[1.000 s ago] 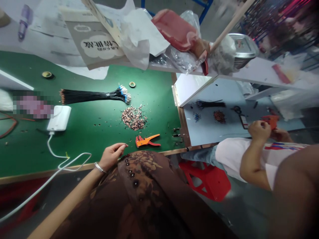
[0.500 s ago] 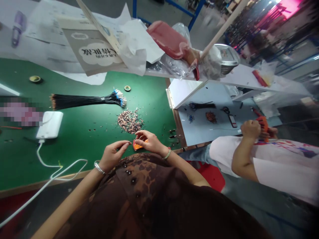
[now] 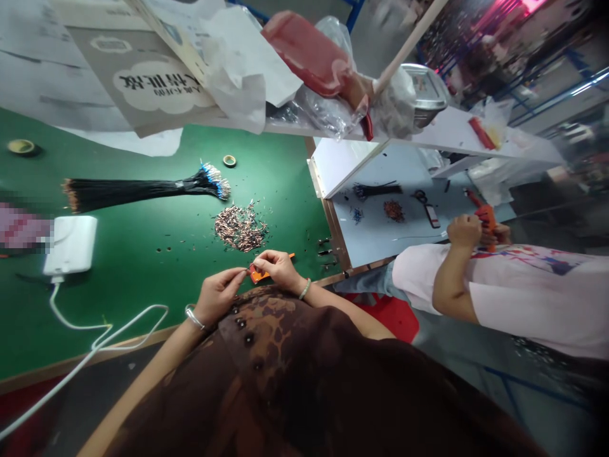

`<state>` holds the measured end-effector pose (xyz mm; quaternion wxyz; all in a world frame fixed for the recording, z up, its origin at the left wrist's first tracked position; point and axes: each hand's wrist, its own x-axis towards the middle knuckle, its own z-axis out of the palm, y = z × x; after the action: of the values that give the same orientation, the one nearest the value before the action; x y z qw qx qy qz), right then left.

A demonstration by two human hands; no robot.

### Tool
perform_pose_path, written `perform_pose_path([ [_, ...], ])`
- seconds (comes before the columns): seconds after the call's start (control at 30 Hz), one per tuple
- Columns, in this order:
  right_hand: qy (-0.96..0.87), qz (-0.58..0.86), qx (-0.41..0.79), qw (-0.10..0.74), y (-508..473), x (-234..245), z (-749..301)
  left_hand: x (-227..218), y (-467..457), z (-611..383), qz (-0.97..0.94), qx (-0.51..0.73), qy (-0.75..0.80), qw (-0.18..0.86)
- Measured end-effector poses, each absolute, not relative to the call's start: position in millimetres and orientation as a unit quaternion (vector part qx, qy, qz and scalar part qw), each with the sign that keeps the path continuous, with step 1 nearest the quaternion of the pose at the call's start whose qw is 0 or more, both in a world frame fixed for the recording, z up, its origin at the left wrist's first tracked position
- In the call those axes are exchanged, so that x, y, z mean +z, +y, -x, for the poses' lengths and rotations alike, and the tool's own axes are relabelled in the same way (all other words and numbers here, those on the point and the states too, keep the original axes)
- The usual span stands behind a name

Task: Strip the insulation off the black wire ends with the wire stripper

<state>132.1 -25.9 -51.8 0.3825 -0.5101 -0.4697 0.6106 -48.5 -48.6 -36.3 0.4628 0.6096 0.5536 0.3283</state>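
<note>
At the green-topped bench [image 3: 143, 184], our right hand [image 3: 278, 268] clenches an orange wire stripper [image 3: 259, 275]; our left hand [image 3: 217, 295] pinches a thin wire [image 3: 247, 270] just beside it.

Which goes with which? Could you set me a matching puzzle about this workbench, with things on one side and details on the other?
Things:
1. Left hand
2. Right hand
3. Black wire bundle
4. Short copper-coloured wire pieces

Details:
A. Loose heap on the green bench top
B. Fanned blue-tipped ends
C. Wears a metal bangle
D. Closed on an orange wire stripper

Pairs: 1-C, 2-D, 3-B, 4-A
</note>
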Motion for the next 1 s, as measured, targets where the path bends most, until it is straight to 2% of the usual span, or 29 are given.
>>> perform_pose_path([
  [0.2,-0.455,0.518,0.609,0.390,-25.6,-61.0,-130.9,-33.8,-48.3,50.0,-0.592,0.313,0.570,0.475],
  [0.33,-0.380,0.608,0.526,0.458,-5.0,-76.7,-158.2,-34.2,-52.3,64.4,-0.546,0.314,0.618,0.470],
  [0.37,-0.386,0.629,0.502,0.451,1.9,-81.9,-168.6,-35.0,-53.4,68.9,-0.528,0.316,0.635,0.467],
  [0.47,-0.490,0.652,0.459,0.353,17.4,-96.8,-196.8,-38.2,-55.5,77.5,-0.496,0.315,0.660,0.469],
  [0.57,-0.655,0.638,0.354,0.199,16.0,-107.0,-211.6,-41.4,-55.3,76.8,-0.499,0.311,0.650,0.482],
  [0.67,-0.775,0.580,0.246,0.048,-1.8,-114.0,-215.8,-44.0,-54.4,73.7,-0.496,0.299,0.645,0.498],
  [0.77,-0.836,0.509,0.196,-0.054,-22.8,-120.6,-216.4,-45.0,-53.2,73.5,-0.477,0.293,0.646,0.520],
  [0.9,-0.851,0.482,0.175,-0.111,-32.5,-124.1,-216.0,-42.4,-50.5,72.5,-0.454,0.305,0.646,0.532],
  [1.0,-0.829,0.509,0.210,-0.094,-26.4,-118.6,-216.2,-39.3,-48.0,70.0,-0.452,0.314,0.644,0.531],
])
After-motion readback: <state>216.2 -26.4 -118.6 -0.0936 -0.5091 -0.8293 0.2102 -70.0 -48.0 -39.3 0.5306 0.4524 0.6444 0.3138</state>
